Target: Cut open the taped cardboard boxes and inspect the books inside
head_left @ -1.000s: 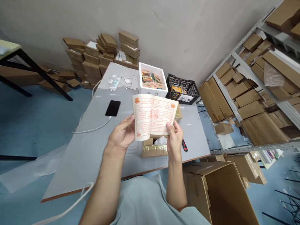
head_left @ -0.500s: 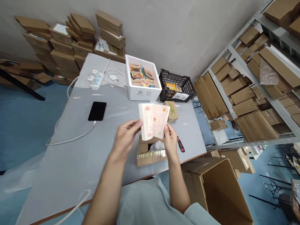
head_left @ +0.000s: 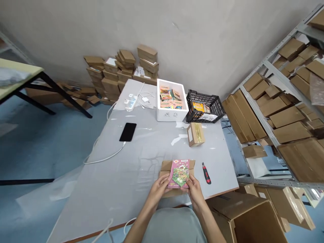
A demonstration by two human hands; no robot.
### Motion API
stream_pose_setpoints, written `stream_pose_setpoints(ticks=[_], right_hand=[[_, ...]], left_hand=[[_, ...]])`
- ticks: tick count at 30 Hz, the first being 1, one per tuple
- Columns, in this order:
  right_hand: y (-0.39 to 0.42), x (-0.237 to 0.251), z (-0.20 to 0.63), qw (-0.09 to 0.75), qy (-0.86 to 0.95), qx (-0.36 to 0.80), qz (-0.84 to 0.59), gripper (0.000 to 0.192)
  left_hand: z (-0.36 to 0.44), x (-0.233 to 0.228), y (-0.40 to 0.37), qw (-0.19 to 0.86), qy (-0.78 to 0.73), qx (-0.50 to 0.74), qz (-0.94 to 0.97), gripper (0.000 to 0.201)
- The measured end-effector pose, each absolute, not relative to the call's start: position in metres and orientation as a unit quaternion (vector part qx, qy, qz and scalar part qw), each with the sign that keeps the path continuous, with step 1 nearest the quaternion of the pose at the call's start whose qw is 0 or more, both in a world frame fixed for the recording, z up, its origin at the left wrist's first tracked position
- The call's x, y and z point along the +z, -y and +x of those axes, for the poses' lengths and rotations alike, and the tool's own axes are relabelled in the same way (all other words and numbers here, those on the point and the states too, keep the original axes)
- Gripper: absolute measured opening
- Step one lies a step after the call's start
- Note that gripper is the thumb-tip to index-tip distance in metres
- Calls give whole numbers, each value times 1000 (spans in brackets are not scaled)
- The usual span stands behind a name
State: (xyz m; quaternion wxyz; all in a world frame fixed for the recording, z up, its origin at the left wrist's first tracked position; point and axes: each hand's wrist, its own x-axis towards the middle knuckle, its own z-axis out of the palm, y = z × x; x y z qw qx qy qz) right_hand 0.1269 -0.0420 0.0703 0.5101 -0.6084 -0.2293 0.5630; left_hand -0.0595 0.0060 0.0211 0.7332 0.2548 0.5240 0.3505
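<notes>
Over table (head_left: 106, 189), both hands hold booklet (head_left: 179, 173) closed, lengthwise away.

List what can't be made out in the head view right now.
- Small open carton contents: hidden under the pink booklet and both hands.
- Booklet cover text: too small.
- Left hand and right hand fingers under the booklet: hidden by it.
- Writing on the white foam box and the black crate label: too small.
- Big carton by the table: cut off by the bottom edge.
</notes>
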Motion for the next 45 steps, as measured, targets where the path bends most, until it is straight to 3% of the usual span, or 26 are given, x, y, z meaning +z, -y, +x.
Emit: stream_pose_setpoints(ticks=[3, 6, 10, 12, 14, 16, 20, 24, 28, 35, 39, 45], right_hand=[[-19, 91, 138, 526, 269, 571, -570, 68], [-116, 138, 142, 567, 308, 575, -503, 62], [-224, 197, 141, 626, 296, 565, -449, 27], [-239, 198, 148, 618, 294, 576, -446, 25], [-224, 173, 166, 604, 297, 583, -456, 33], [-182, 125, 193, 586, 297, 572, -491, 54], [-57, 22, 250, 504, 252, 535, -629, 73], [36, -29, 274, 374, 271, 595, -658, 92], [61, -35, 264, 320, 339, 630, -621, 97], [72, -16, 246, 356, 389, 572, -629, 112], [94, -9, 195, 373, 424, 577, -590, 104], [155, -26, 63, 303, 482, 618, -542, 96]], left_hand=[[-48, 47, -50, 707, -499, 419, 277, 82], [-30, 111, -126, 621, -474, 529, 332, 74], [-24, 196, -204, 449, -484, 665, 349, 58], [-32, 207, -213, 382, -491, 700, 352, 55], [-48, 189, -199, 342, -516, 702, 353, 56], [-65, 149, -167, 329, -572, 673, 335, 57], [-79, 52, -75, 390, -724, 506, 258, 48], [-55, -4, -4, 438, -760, 424, 227, 43], [-36, -24, 20, 466, -751, 394, 251, 52], [-56, -27, 64, 462, -722, 411, 309, 61], [-106, -28, 123, 422, -711, 468, 313, 65], [-217, -36, 263, 322, -718, 572, 229, 69]])
